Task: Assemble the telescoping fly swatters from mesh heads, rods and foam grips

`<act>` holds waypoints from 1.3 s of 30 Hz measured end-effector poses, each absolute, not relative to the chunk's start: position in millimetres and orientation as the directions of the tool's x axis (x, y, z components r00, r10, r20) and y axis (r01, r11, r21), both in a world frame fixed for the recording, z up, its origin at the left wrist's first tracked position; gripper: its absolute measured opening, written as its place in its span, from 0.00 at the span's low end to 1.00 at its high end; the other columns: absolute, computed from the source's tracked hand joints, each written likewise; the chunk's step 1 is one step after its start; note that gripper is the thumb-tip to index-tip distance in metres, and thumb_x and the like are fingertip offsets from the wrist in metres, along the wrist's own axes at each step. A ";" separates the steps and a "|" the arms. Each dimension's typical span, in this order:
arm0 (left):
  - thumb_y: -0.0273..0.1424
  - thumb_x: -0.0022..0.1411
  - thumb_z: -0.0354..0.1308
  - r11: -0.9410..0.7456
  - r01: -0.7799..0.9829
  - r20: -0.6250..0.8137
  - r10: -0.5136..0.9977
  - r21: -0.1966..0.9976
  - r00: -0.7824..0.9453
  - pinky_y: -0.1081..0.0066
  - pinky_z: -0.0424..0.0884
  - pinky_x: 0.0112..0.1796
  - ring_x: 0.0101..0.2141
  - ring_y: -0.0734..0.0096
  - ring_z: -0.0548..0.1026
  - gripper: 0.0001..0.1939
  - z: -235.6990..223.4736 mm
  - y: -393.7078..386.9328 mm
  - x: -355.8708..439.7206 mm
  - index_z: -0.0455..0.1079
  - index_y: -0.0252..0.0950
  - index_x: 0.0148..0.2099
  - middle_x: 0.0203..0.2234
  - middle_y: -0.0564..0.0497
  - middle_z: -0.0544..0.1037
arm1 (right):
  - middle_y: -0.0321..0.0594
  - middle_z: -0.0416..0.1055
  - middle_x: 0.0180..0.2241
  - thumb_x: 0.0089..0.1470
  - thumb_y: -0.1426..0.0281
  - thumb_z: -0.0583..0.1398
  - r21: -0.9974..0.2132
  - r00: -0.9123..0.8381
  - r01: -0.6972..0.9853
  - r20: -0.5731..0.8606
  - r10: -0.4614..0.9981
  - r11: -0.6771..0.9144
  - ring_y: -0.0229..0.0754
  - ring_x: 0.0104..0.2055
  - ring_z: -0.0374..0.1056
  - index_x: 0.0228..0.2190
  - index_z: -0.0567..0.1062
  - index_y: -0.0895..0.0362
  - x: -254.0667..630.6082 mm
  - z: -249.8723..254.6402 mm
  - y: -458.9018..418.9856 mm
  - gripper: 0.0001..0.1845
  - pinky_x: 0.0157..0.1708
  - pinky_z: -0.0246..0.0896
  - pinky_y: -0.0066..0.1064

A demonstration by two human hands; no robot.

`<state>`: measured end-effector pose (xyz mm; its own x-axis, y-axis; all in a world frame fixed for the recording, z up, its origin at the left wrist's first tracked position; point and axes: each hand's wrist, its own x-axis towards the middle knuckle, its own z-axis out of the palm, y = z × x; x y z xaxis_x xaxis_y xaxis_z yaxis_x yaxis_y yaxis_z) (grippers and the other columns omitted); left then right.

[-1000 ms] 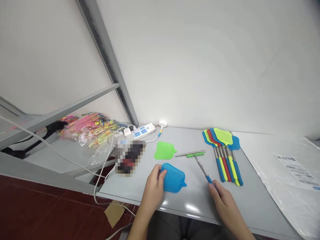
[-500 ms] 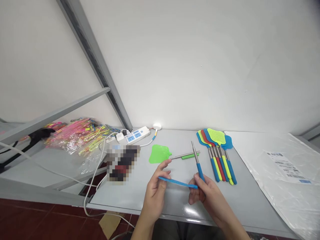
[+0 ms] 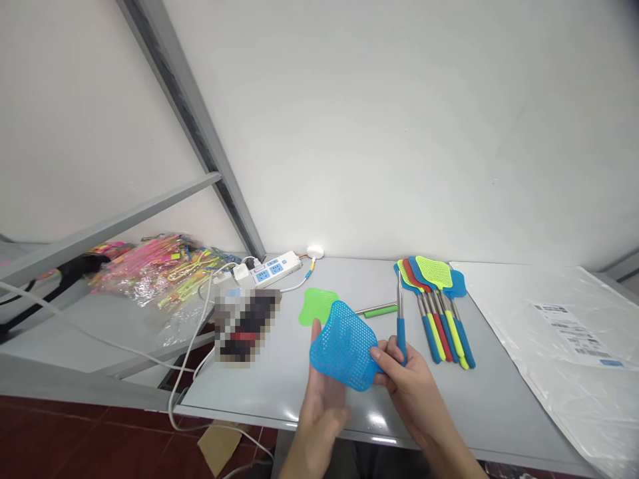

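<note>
My right hand (image 3: 410, 382) is closed on two blue fly swatter parts. Its thumb pinches the narrow end of a perforated blue swatter head (image 3: 344, 346), whose broad face is turned up towards me. The fingers also grip a blue-handled metal rod (image 3: 401, 326), which points upwards. Behind the blue head is my left hand (image 3: 319, 412), open, its fingers stretched out and partly covered; whether it touches the head I cannot tell. Beyond them on the table lie a green swatter head (image 3: 317, 306) and a green-handled metal rod (image 3: 380, 311).
Several fly swatters (image 3: 442, 313) in blue, yellow and red lie bunched to the right. A white plastic package (image 3: 559, 346) covers the table's right side. On the left are a power strip (image 3: 274, 267), a pixelated object (image 3: 249, 326), white cables and a shelf of bagged colourful items (image 3: 164, 266).
The blue swatter head has turned from edge-on to face-up. My left hand has let go of its far edge and opened behind it. The blue-handled rod now stands more upright.
</note>
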<state>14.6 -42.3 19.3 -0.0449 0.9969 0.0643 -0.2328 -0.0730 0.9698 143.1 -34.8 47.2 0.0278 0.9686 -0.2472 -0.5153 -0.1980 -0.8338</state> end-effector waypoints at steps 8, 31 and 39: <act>0.41 0.58 0.64 0.238 -0.521 -0.332 0.939 0.820 -0.093 0.52 0.67 0.55 0.47 0.52 0.78 0.21 28.4 -40.6 25.6 0.75 0.31 0.47 0.44 0.39 0.80 | 0.29 0.56 0.20 0.55 0.53 0.60 -0.988 0.016 -0.058 -0.142 0.990 -0.141 0.36 0.24 0.58 0.23 0.58 0.53 139.6 40.3 -35.4 0.22 0.28 0.60 0.29; 0.38 0.58 0.64 -0.113 -0.581 -0.202 0.870 0.806 -0.450 0.70 0.78 0.28 0.28 0.64 0.82 0.17 74.9 -22.2 -21.9 0.70 0.35 0.45 0.34 0.48 0.81 | 0.34 0.66 0.22 0.63 0.63 0.55 -0.708 -0.217 0.596 0.313 0.925 0.380 0.36 0.22 0.60 0.31 0.73 0.54 160.1 25.3 -62.4 0.12 0.24 0.53 0.27; 0.39 0.55 0.66 -0.070 -0.564 -0.210 0.884 0.823 -0.417 0.66 0.79 0.30 0.26 0.62 0.81 0.18 77.0 -26.4 -17.8 0.72 0.31 0.42 0.32 0.44 0.82 | 0.31 0.63 0.20 0.62 0.64 0.56 -0.653 -0.220 0.606 0.412 0.884 0.455 0.34 0.20 0.57 0.29 0.72 0.55 158.9 28.8 -61.8 0.12 0.22 0.51 0.26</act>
<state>-17.8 -26.4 77.0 -0.4167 0.8845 -0.2099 -0.5636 -0.0702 0.8231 158.9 -61.8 28.8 -0.2199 0.8842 0.4121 0.6058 0.4549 -0.6528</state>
